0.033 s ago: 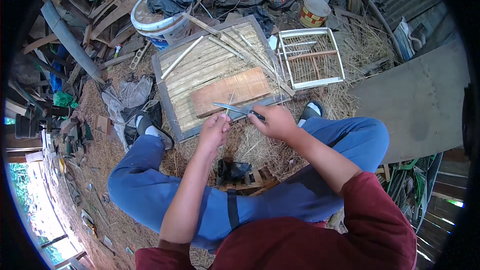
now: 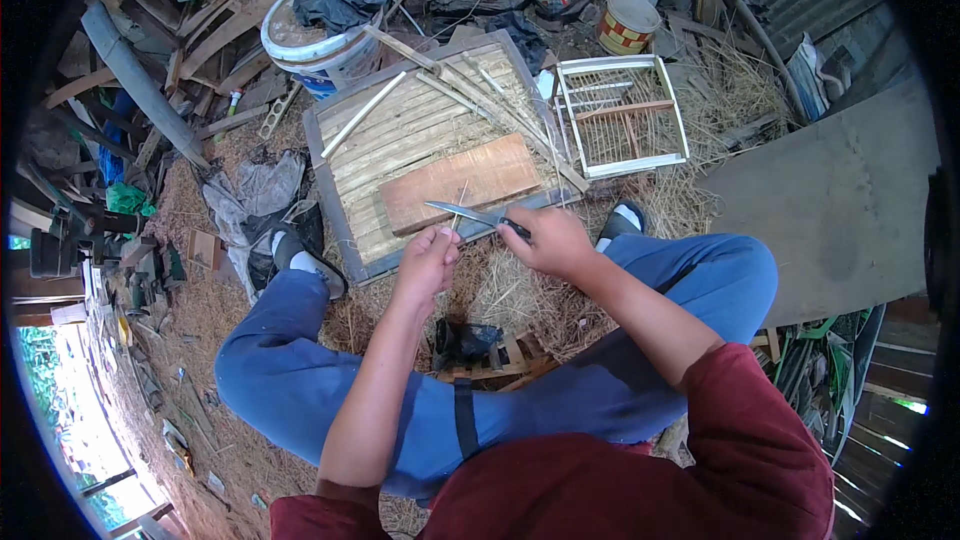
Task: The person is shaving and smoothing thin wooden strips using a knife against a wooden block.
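My left hand (image 2: 430,258) is closed, pinching a thin light stick (image 2: 462,194) that points up and away over a wooden block. My right hand (image 2: 553,242) grips the black handle of a knife (image 2: 458,211). The blade points left and crosses the stick just beyond my left fingertips. Under the blade's tip lies the reddish-brown block (image 2: 470,175), resting on a framed slatted panel (image 2: 375,165). Where the blade meets the stick is too small to make out exactly.
On the panel lie a pale strip (image 2: 364,115) and several longer sticks (image 2: 480,95). A white-framed wooden rack (image 2: 624,167) stands at its right. Behind are a large white-rimmed bucket (image 2: 325,58) and a smaller tub (image 2: 629,20). Straw covers the ground; a flat board (image 2: 830,200) lies right.
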### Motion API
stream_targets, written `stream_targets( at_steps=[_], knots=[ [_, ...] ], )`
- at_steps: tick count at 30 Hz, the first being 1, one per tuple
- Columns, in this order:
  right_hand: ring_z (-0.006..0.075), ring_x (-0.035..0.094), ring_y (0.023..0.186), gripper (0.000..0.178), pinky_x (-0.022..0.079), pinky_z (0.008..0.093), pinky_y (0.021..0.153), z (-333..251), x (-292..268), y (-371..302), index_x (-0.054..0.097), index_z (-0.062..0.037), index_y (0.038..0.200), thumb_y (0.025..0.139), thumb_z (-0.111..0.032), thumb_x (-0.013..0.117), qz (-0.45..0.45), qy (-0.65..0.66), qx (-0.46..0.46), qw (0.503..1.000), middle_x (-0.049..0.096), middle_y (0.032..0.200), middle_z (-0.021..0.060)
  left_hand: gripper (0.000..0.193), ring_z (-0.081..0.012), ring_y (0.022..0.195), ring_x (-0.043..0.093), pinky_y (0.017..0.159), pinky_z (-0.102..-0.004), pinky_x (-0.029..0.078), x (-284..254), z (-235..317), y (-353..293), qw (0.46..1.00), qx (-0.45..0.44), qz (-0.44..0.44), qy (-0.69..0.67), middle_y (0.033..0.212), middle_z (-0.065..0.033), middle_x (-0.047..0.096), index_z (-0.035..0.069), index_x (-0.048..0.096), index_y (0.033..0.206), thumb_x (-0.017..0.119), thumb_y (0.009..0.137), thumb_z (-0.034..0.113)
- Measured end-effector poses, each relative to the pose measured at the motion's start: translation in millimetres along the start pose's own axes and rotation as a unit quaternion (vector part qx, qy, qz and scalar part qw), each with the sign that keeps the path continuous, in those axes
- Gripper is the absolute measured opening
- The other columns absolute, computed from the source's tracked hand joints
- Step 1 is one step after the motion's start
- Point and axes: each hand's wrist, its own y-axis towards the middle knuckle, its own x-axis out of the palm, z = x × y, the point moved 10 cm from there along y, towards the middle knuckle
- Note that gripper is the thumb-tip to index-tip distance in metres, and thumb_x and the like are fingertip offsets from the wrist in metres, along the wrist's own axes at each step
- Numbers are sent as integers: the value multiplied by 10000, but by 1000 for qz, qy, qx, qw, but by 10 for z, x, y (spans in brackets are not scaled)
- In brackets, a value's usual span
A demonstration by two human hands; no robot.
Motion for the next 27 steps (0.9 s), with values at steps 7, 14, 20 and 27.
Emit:
stream_targets(
  at_steps=[7, 14, 20, 27],
  knots=[
    [413, 686, 649, 271, 535, 543, 612, 46, -37, 46, 686, -128, 947, 983, -393, 648, 0, -13, 10, 1000, 678, 678, 157, 250, -30, 461, 306, 420, -233, 243, -34, -10, 12, 1000, 11, 19, 10, 691, 62, 460, 94, 590, 1039, 523, 1127, 319],
    [400, 698, 640, 260, 561, 534, 618, 7, -32, -7, 707, -132, 931, 972, -380, 643, 15, -20, 9, 1000, 702, 701, 157, 250, -33, 451, 311, 414, -237, 236, -47, -11, 11, 999, 14, 31, 22, 691, 61, 478, 97, 598, 1031, 531, 1125, 319],
    [397, 703, 647, 260, 567, 530, 623, 26, 65, -14, 730, -136, 958, 972, -380, 642, -13, -36, 11, 999, 711, 719, 157, 247, -34, 442, 307, 410, -238, 228, -69, 9, 22, 998, 31, 49, 33, 684, 58, 482, 96, 601, 1029, 529, 1126, 312],
    [402, 707, 660, 287, 562, 527, 620, -77, 46, -48, 702, -128, 933, 975, -405, 643, -18, -47, -15, 999, 693, 692, 162, 234, -36, 470, 322, 421, -240, 230, -78, -1, 35, 998, 37, 50, 30, 703, 54, 498, 91, 613, 1016, 540, 1118, 288]
  ],
)
